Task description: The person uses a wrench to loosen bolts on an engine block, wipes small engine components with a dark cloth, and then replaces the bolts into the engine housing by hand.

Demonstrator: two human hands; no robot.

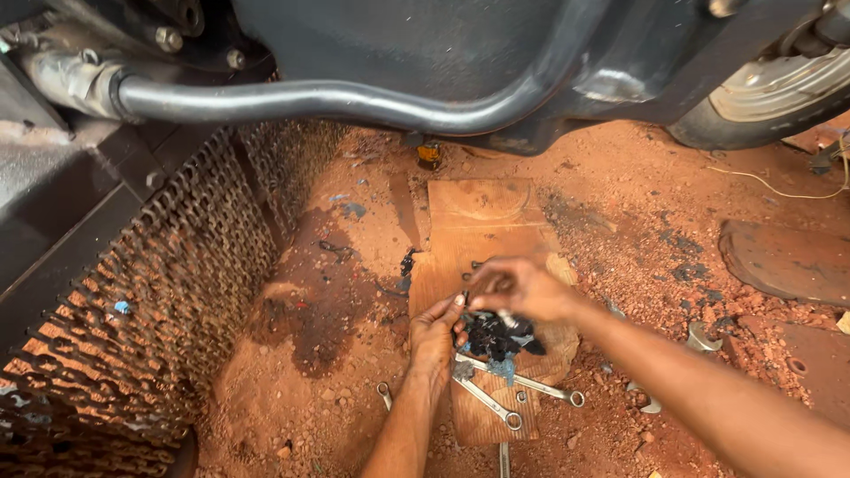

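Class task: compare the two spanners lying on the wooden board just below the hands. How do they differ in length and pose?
The upper spanner is longer and lies nearer level, its ring end out past the wooden board. The lower spanner is shorter and slants more steeply, ring end on the board. Both are bright metal and start near the left hand.

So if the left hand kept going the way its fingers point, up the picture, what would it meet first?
Most likely the right hand: the left hand has its fingertips almost against it, above the black greasy clump between them. Beyond lies the wooden board. Depth is hard to judge.
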